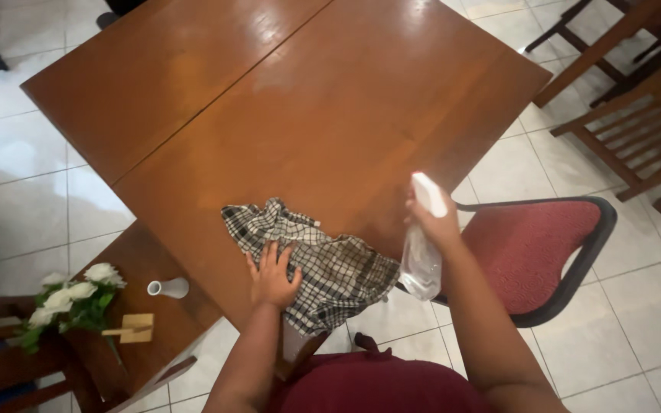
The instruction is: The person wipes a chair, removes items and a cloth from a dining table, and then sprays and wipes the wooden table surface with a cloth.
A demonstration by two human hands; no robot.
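Left hand [272,277] lies flat, fingers spread, on the checkered cloth [323,264] at the table's [284,115] near edge; right hand [436,223] grips a clear spray bottle [422,252].

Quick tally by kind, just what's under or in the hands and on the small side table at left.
Checked cloth, under the left hand: 1
Clear spray bottle, in the right hand: 1
White flower bunch: 1
Small white vase, lying on its side: 1
Small wooden holder: 1
Total: 5
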